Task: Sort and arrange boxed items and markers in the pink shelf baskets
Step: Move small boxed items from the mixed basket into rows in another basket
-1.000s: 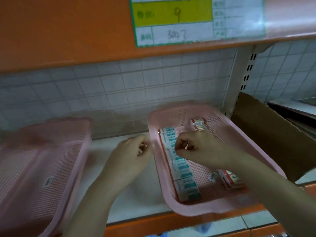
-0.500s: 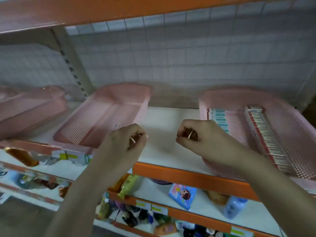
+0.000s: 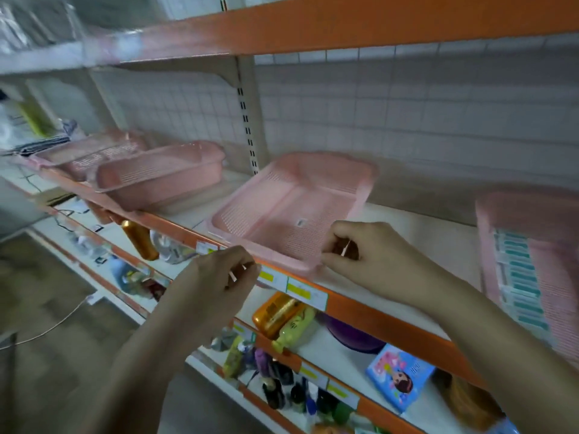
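shop shelving, orange front rails, white boards, grey-white grid back panel. frame is motion-blurred.

middle shelf carries pink baskets in a row. far-left basket and second basket sit close together, contents can't be told. third basket sits left of centre, tilted toward the front rail, only a small sticker showing on its mesh floor. right basket is cut by the frame edge and holds a row of teal-and-white boxes along its left side. no markers visible.

left hand is in front of the rail, fingers curled, pinching a small thin pale strip; what it is can't be told. right hand is at the third basket's front right corner, fingers curled, pinching a similar pale sliver; whether it touches the basket rim can't be told.

price tags with yellow patches are stuck on the rail between the hands. upper shelf rail runs across the top. lower shelf has orange bottles, a yellow bottle, a purple bowl and a blue cartoon pack. bottom shelf has small dark bottles. floor at left is grey, with a thin cable across it.
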A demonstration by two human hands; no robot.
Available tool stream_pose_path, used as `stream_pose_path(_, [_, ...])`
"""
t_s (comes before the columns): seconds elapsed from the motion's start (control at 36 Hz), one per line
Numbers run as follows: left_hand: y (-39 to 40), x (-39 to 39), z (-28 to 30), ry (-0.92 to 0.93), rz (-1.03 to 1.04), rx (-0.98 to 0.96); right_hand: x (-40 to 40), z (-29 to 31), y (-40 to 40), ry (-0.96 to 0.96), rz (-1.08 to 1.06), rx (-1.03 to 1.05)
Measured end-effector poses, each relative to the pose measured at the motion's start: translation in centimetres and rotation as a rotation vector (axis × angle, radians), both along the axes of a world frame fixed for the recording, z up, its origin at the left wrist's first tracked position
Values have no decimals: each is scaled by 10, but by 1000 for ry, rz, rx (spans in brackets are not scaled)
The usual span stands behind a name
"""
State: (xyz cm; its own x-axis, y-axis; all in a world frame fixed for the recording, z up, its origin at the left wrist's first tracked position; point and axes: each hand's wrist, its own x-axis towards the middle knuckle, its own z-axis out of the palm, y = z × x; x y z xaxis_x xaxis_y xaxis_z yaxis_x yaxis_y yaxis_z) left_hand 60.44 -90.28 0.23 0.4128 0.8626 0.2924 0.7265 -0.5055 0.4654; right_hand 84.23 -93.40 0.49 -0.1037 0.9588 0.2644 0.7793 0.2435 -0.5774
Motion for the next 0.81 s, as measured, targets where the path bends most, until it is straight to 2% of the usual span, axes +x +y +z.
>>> stream_pose_path(0.31, [72,-103,4,6,37,-16,-101,4,81,-60,11,-11])
stream_pose_path(0.64, [199,-262,19,87,18,3,-254,21,205,-110,-40,-5])
stream_pose_path(0.81, [246,-335,26,143,68,30,-331,26,261,-102,11,-1])
